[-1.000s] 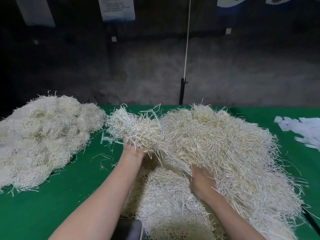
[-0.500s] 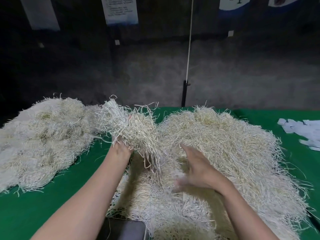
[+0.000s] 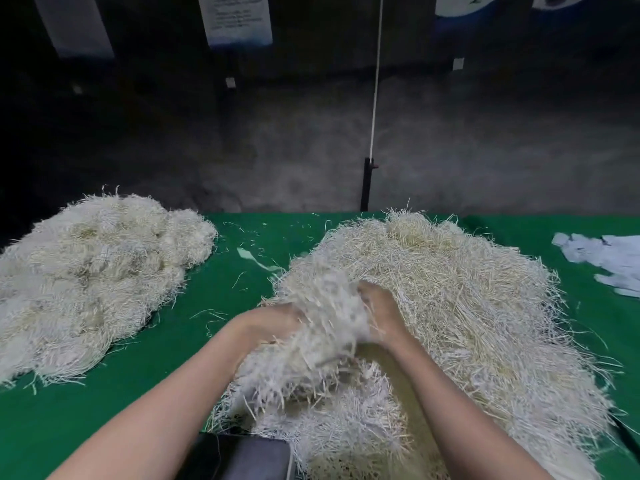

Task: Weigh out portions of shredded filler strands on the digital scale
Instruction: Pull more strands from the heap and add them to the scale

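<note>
A large heap of pale shredded filler strands covers the right half of the green table. Between my two hands is a blurred bundle of strands, low over the front of the heap. My left hand grips the bundle's left side. My right hand grips its right side, fingers sunk in the strands. A dark grey object, possibly the scale, shows at the bottom edge, mostly hidden under strands.
A second heap of strands lies on the left of the table. Loose strands and a pale strip are scattered between the heaps. White gloves or paper pieces lie at the right edge. A pole with a cord stands behind the table.
My left hand has brought its raised bundle down and to the right onto the front of the big heap. My right hand has closed onto the same bundle.
</note>
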Action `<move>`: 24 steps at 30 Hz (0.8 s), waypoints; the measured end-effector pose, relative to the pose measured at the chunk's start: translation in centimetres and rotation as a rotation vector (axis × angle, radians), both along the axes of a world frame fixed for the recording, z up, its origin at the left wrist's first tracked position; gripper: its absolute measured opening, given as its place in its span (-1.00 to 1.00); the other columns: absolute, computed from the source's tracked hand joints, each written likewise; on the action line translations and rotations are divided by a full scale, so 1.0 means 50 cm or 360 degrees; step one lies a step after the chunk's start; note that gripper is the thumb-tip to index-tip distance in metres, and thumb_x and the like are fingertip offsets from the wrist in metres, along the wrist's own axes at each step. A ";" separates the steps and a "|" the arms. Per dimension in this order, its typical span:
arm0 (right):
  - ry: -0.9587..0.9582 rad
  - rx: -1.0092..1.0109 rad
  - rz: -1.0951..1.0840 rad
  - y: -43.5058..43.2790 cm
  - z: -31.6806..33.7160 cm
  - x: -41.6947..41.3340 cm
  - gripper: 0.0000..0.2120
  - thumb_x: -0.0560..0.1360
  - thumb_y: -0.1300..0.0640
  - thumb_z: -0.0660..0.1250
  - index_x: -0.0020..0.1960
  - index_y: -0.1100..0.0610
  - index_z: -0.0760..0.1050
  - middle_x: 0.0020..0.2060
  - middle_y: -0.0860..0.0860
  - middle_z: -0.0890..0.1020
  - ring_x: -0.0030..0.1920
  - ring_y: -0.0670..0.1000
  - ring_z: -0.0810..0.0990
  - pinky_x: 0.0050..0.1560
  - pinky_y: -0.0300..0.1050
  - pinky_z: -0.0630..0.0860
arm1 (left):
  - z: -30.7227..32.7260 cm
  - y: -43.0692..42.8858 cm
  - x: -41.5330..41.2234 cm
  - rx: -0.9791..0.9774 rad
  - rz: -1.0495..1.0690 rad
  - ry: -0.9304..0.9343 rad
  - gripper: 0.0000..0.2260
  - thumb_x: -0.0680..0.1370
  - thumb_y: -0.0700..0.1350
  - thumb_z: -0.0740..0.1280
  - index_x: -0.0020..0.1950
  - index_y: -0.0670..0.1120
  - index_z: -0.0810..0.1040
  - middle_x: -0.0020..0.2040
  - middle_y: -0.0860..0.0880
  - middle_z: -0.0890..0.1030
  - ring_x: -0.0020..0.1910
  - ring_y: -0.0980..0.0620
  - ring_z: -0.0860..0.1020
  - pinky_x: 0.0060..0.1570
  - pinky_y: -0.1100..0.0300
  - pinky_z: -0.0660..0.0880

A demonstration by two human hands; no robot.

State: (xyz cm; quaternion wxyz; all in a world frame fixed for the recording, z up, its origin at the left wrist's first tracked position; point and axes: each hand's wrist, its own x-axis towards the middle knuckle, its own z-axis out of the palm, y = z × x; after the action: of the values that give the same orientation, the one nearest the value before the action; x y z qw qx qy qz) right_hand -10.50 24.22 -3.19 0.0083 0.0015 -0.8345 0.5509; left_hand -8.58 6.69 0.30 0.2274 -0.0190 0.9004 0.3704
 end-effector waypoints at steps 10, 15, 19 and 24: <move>0.0409 0.0774 0.0098 0.031 -0.090 0.033 -0.87 0.61 0.14 0.14 0.04 0.01 0.46 -0.30 -0.07 0.55 -0.38 -0.18 0.50 -0.25 -0.31 0.46 | 0.068 -0.004 -0.046 0.1455 0.1008 0.0541 -0.88 0.57 -0.20 0.21 -0.11 -0.17 0.51 -0.17 -0.11 0.66 -0.14 -0.01 0.63 -0.12 0.11 0.60; -0.0140 0.1319 -0.0014 0.111 -0.175 0.031 -0.77 0.61 0.22 0.13 0.24 0.13 0.41 -0.02 0.02 0.59 -0.08 -0.04 0.59 -0.03 -0.19 0.56 | 0.062 -0.018 -0.029 0.1286 0.1127 0.0635 -0.83 0.58 -0.24 0.15 -0.19 -0.10 0.43 -0.06 -0.11 0.55 -0.08 0.00 0.49 0.24 0.00 0.37; -0.0250 0.0646 0.0157 0.117 -0.070 0.049 -0.66 0.53 0.24 0.28 0.28 0.08 0.36 0.03 0.02 0.54 -0.20 -0.13 0.54 -0.29 -0.36 0.51 | 0.052 -0.051 -0.016 0.1186 0.1172 0.0744 -0.79 0.59 -0.27 0.14 -0.23 -0.10 0.39 -0.27 -0.02 0.45 -0.31 0.10 0.40 -0.06 0.18 0.39; 0.0850 0.0049 0.0225 0.002 0.143 0.140 -0.28 0.37 -0.20 0.40 0.43 -0.30 0.13 0.48 -0.23 0.15 0.42 -0.17 0.21 0.24 -0.20 0.21 | 0.050 -0.104 0.042 0.0047 0.0646 0.1472 -0.70 0.49 -0.44 0.18 -0.34 -0.13 0.50 -0.45 0.08 0.43 -0.56 0.17 0.36 -0.53 0.47 0.32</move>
State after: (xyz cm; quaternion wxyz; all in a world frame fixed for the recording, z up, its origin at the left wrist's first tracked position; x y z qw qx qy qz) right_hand -3.50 24.33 3.96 0.1895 0.2051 -0.8088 0.5176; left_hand -6.48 1.47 2.80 -0.2716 -0.0243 0.8798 0.3894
